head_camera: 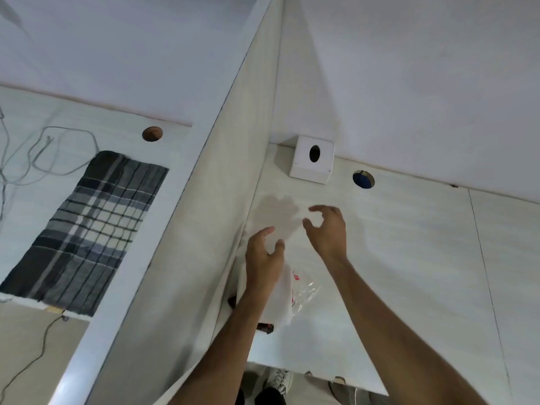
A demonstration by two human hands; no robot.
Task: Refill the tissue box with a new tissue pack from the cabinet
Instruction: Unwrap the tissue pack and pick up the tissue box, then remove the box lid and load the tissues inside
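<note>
A white tissue box (312,163) with a dark oval slot stands at the back of the white desk (409,258), against the wall and near the partition. A tissue pack (285,299) in clear plastic wrap with red print lies on the desk under my left forearm. My left hand (263,255) hovers above the pack with fingers curled apart, holding nothing. My right hand (328,229) is raised over the desk between the pack and the box, fingers spread and empty.
A tall white partition (210,217) borders the desk on the left. Beyond it lie a plaid cloth (87,232) and loose grey cables (43,153). A round cable hole (363,179) sits right of the box. Shoes (279,381) show below the desk's front edge.
</note>
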